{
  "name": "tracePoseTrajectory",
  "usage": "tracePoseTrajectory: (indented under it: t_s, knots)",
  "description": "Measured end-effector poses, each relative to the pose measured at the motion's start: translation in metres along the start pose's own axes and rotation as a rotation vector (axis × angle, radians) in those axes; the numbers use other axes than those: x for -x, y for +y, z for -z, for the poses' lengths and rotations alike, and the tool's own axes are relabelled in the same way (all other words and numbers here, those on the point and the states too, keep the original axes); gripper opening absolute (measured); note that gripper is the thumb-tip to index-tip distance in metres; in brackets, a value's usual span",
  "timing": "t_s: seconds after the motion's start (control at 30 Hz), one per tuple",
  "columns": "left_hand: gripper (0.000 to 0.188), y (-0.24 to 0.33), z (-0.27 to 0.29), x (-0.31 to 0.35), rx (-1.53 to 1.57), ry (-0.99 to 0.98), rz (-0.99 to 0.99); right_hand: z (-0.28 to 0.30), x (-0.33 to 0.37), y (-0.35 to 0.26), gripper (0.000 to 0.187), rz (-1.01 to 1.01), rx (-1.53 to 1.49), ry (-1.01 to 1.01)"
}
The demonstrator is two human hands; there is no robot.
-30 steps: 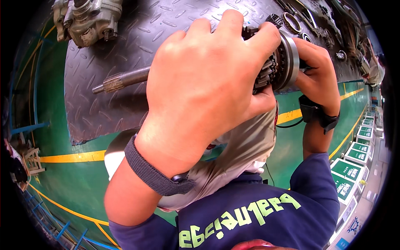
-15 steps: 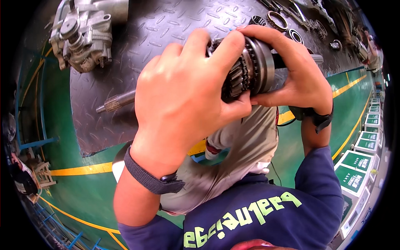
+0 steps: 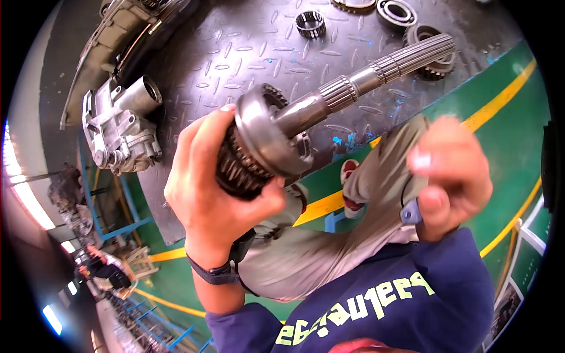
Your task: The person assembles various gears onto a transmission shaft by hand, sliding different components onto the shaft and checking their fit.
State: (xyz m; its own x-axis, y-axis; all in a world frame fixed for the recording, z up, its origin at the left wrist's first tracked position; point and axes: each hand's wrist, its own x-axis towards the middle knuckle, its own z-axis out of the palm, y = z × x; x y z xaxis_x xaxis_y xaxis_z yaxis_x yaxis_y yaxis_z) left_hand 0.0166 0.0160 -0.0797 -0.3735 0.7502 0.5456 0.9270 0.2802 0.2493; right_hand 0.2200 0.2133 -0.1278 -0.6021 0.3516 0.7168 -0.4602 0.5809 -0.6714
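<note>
My left hand (image 3: 203, 188) is closed round a gear shaft (image 3: 306, 112), its fingers and thumb wrapped about the helical gear (image 3: 238, 167). Beside that gear sits a smooth steel synchronizer sleeve (image 3: 259, 132), with notched parts showing inside its rim. The splined end of the shaft (image 3: 415, 56) points up and to the right, above the table. Well apart from the shaft, my right hand (image 3: 456, 167) is raised at the right, slightly blurred. Its fingers are curled, with thumb and forefinger apart and nothing visible between them. A small grey-blue piece (image 3: 410, 213) shows by its wrist.
A cast metal housing (image 3: 120, 126) rests at the left of the dark tread-plate table (image 3: 229, 53). Toward the far edge lie a needle bearing (image 3: 310, 25), a ball bearing (image 3: 396, 13) and a gear (image 3: 436, 69). Green floor (image 3: 512, 112) with yellow lines borders the table.
My right hand has let go of the gear shaft and moved down to the right. The left hand has moved left and turned the shaft, so its splined end now shows.
</note>
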Motion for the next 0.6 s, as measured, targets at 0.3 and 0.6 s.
tracePoseTrajectory:
  t_s: [0.3,0.6]
  knots:
    - [0.102,-0.005,0.002,0.021,-0.088,-0.079,-0.006,-0.019,0.084,0.046,0.015,-0.335,-0.386,-0.076]
    - [0.102,-0.008,0.010,0.022,-0.062,-0.106,0.042,-0.003,0.099,0.070,0.016,-0.473,-0.469,0.000]
